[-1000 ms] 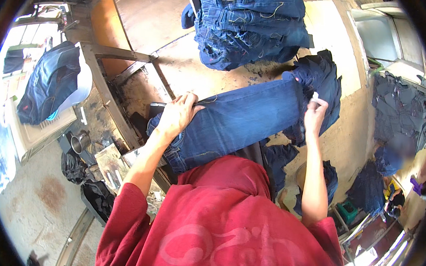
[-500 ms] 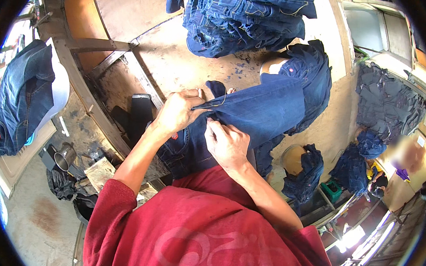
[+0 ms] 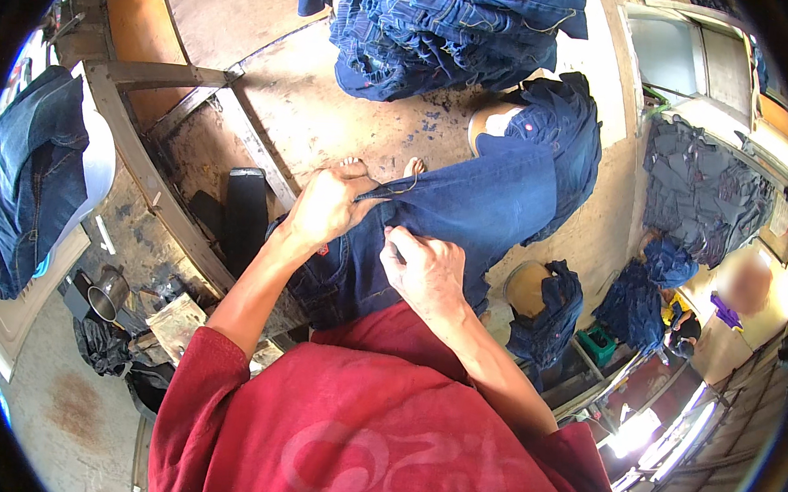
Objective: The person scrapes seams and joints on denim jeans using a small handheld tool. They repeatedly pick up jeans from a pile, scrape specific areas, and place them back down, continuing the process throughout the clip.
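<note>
A pair of blue jeans (image 3: 496, 198) stretches across my lap and away to the right. My left hand (image 3: 327, 208) is closed on a folded edge of it, pinching the denim between thumb and fingers. A loose pale thread (image 3: 405, 185) curls from the cloth just past those fingertips. Over the denim, right of the pinched edge, my right hand (image 3: 426, 268) is closed, thumb pressed to the curled forefinger. Whatever it may hold is too small or hidden to make out. A small red tag (image 3: 323, 249) shows on the jeans beside my left wrist.
A tall heap of jeans (image 3: 443, 37) stands ahead. More denim (image 3: 564, 121) lies over a round stool at right, with a dark grey garment pile (image 3: 704, 188) beyond. At left are hanging jeans (image 3: 32, 192) and a metal mug (image 3: 107, 297). Another person is at far right.
The view has shifted slightly. My right fingertips have drawn a little down from the denim edge. A small dark cloth piece beyond my left hand no longer shows; bare toes appear there.
</note>
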`<action>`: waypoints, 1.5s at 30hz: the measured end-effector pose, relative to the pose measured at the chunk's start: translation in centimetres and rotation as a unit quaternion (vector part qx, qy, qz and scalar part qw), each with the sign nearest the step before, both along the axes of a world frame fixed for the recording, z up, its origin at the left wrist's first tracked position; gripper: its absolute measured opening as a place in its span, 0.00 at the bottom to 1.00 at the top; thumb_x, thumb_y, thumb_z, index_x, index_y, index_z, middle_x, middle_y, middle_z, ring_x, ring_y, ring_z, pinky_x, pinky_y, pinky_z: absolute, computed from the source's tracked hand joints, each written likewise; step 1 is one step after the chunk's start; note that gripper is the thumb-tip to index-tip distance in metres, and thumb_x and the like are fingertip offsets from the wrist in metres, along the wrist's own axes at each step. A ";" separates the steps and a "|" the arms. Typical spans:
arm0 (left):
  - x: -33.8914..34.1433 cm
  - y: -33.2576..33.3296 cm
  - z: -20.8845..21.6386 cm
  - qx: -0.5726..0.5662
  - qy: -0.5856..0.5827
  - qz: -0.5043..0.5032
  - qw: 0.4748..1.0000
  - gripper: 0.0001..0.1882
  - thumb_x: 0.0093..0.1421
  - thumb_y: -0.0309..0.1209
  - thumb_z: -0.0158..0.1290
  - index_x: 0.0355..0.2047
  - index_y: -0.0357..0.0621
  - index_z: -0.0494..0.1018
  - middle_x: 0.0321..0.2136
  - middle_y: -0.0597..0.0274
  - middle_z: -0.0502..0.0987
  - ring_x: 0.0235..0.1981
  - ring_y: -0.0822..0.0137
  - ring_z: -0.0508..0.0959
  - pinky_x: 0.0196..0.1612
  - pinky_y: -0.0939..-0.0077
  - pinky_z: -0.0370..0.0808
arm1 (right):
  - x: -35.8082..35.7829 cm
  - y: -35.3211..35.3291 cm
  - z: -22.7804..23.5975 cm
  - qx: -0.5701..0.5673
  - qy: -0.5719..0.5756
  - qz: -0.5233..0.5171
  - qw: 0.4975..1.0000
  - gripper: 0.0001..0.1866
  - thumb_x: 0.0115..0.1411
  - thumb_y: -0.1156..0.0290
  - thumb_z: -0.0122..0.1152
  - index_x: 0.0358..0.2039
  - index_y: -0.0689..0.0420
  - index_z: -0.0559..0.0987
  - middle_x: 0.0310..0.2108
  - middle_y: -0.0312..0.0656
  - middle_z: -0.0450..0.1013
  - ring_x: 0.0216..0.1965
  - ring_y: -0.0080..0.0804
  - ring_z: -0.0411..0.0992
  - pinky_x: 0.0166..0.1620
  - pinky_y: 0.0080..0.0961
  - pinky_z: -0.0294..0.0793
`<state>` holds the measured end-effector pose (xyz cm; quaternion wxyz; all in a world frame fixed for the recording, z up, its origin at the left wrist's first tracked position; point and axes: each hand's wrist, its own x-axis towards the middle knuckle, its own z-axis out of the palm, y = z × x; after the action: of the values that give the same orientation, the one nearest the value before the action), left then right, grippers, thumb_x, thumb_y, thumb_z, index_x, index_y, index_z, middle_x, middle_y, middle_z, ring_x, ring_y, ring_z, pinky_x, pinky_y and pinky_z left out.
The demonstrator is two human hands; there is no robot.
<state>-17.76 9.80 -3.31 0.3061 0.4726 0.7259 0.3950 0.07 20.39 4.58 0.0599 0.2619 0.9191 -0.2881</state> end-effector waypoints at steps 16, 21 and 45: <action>0.1 0.1 -0.7 0.006 0.029 0.010 0.999 0.12 0.55 0.27 0.73 0.39 0.38 0.87 0.34 0.52 0.84 0.33 0.48 0.87 0.39 0.61 0.85 | -0.4 1.0 -0.3 -0.044 0.019 -0.038 0.998 0.03 0.66 0.69 0.67 0.38 0.51 0.82 0.21 0.45 0.80 0.20 0.47 0.81 0.24 0.42 0.80; 0.2 0.2 -0.4 -0.009 0.020 0.012 1.000 0.11 0.55 0.28 0.73 0.39 0.39 0.87 0.34 0.52 0.84 0.33 0.48 0.87 0.38 0.61 0.85 | -0.4 1.1 -0.3 -0.026 -0.042 0.009 0.999 0.02 0.67 0.69 0.65 0.38 0.51 0.80 0.20 0.45 0.80 0.21 0.48 0.82 0.25 0.43 0.81; 0.5 0.7 -0.5 0.007 0.032 0.055 0.998 0.12 0.54 0.28 0.74 0.38 0.41 0.87 0.31 0.52 0.84 0.31 0.46 0.86 0.37 0.60 0.85 | 0.7 0.5 0.2 -0.060 0.085 -0.056 0.993 0.04 0.65 0.71 0.69 0.35 0.55 0.82 0.23 0.46 0.81 0.23 0.45 0.82 0.25 0.38 0.79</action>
<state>-17.29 10.49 -3.82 0.2576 0.4461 0.7576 0.4008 0.79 20.87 4.74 -0.0189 0.2833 0.8858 -0.3671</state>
